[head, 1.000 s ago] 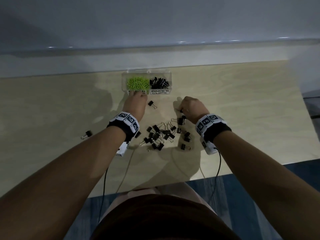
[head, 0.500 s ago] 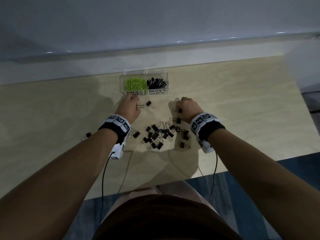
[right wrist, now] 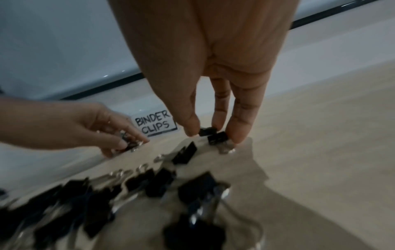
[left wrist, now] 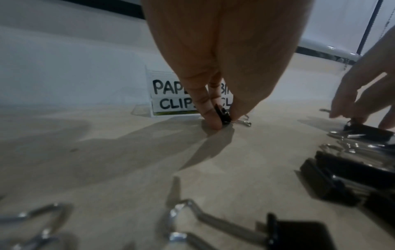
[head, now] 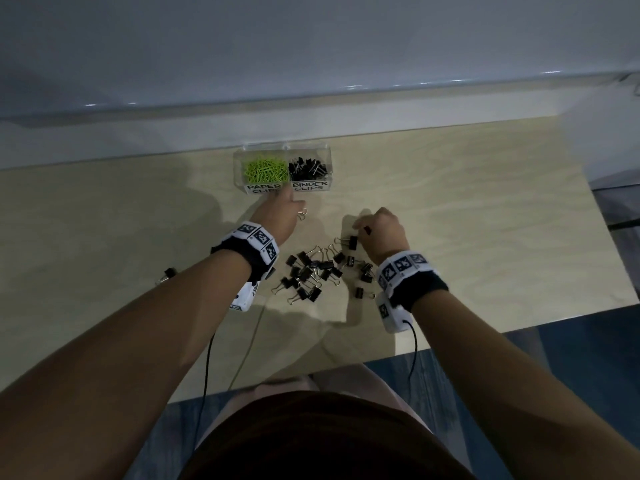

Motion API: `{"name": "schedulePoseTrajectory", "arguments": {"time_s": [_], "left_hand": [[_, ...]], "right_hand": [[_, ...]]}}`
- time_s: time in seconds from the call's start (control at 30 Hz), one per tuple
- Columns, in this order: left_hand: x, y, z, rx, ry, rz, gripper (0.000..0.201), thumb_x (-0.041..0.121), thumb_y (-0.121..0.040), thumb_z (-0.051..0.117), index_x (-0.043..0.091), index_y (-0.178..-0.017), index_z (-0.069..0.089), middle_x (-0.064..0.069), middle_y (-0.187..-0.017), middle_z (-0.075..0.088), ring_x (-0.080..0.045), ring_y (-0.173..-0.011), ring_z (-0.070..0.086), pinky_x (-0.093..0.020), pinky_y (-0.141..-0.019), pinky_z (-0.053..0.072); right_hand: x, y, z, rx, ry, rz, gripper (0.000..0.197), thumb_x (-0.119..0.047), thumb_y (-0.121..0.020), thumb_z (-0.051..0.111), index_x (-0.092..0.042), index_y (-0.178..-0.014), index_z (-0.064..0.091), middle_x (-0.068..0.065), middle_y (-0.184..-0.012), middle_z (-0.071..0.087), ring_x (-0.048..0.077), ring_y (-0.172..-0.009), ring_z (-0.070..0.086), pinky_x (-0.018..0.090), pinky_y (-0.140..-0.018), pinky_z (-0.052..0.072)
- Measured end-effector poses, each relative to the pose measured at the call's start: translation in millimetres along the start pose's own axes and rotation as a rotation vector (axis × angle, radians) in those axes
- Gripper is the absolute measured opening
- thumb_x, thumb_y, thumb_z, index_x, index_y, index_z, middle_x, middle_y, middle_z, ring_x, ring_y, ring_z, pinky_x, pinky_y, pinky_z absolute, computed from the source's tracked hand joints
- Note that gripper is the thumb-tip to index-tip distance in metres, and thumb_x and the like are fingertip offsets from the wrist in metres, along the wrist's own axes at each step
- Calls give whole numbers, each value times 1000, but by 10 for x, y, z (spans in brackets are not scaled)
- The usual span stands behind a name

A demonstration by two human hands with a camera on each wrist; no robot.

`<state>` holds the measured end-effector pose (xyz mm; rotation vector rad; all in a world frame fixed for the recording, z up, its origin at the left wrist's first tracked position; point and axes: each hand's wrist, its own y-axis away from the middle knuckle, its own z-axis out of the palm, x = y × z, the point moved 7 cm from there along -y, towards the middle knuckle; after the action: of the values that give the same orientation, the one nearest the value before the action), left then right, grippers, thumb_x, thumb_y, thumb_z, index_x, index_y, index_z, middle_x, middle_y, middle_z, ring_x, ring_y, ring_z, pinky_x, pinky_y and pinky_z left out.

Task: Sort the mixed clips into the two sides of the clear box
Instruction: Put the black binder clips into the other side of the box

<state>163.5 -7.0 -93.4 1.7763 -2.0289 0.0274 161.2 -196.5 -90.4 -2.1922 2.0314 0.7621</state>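
The clear box (head: pixel 239 169) stands at the table's back edge, green paper clips (head: pixel 265 169) in its left side and black binder clips (head: pixel 308 168) in its right. A pile of black binder clips (head: pixel 311 271) lies between my wrists. My left hand (head: pixel 280 216) sits just before the box and pinches a black binder clip (left wrist: pixel 223 115) against the table between thumb and finger. My right hand (head: pixel 381 230) is at the pile's far right and pinches two black binder clips (right wrist: pixel 211 133) in its fingertips.
One stray binder clip (head: pixel 166 275) lies far left of the pile. Another binder clip (head: pixel 362 292) sits apart near my right wrist. Wrist-camera cables (head: pixel 207 362) hang over the table's near edge. Bare wood table (head: pixel 485 220) extends to the right.
My left hand moved forward onto the lone clip near the box and closed on it. My right hand stayed at the pile, still holding clips.
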Motion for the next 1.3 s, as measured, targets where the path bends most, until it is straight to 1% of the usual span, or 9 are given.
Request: {"name": "schedulePoseTrajectory", "arguments": {"time_s": [0.23,0.4,0.57,0.7,0.8,0.97,1.1,1.2,1.3], "left_hand": [[-27,86,7,-17,-55,107,27,4,-88,56,7,-115,62,-8,-119,53,-22,-103,53,-33,-94,45],[26,123,-69,-51,-119,93,20,16,-90,51,4,-105,59,-9,-107,56,-23,-90,56,-30,-74,42],[-78,168,-127,-86,-68,8,22,23,-88,57,5,-99,63,-11,-99,61,-20,-76,52,-28,-67,40],[-147,86,-396,47,307,-131,16,19,-82,69,8,-93,67,-6,-88,68,-15,-71,58,-22,-62,44],[-99,-85,-769,218,454,-141,12,13,-75,71,5,-84,70,-9,-81,70,-21,-70,64,-33,-69,55],[5,-339,-1051,323,486,-150,20,17,-78,69,3,-92,72,-10,-90,71,-20,-80,66,-31,-81,55],[104,-175,-796,231,386,-74,22,19,-87,62,6,-104,67,-10,-101,69,-21,-89,64,-31,-85,52],[159,175,-442,127,316,23,20,16,-89,58,8,-107,63,-8,-101,67,-18,-89,62,-29,-86,52],[153,476,-9,-91,271,74,27,14,-90,58,13,-116,60,-3,-113,63,-13,-95,59,-21,-88,47]], "right_hand": [[-18,71,160,39,85,-46,27,4,-82,49,-5,-95,70,17,-98,55,33,-88,54,39,-76,53],[-53,31,77,13,27,-77,22,2,-77,55,-7,-85,74,17,-90,59,35,-78,57,39,-71,52],[-295,-190,-193,43,-98,-74,16,-7,-77,63,-10,-90,73,9,-92,63,19,-78,58,23,-69,45],[-766,-498,-472,131,-142,-200,11,-14,-79,68,-15,-88,73,2,-90,67,13,-77,61,22,-74,53],[-1027,-730,-560,107,-140,-226,12,-11,-78,68,-16,-87,74,-2,-85,65,11,-72,61,16,-67,48],[-995,-825,-592,84,-103,-208,21,-12,-76,65,-20,-95,71,6,-101,68,20,-84,65,30,-77,54],[-617,-510,-469,80,-102,-170,29,3,-81,53,-19,-93,69,3,-102,65,14,-86,62,27,-83,53],[-345,-159,-177,-64,-66,-188,28,3,-82,54,-19,-93,68,-2,-100,64,9,-88,58,17,-81,48],[-218,117,66,-137,-35,-306,17,-6,-79,64,-20,-88,69,-3,-100,61,14,-91,56,26,-85,51]]}}
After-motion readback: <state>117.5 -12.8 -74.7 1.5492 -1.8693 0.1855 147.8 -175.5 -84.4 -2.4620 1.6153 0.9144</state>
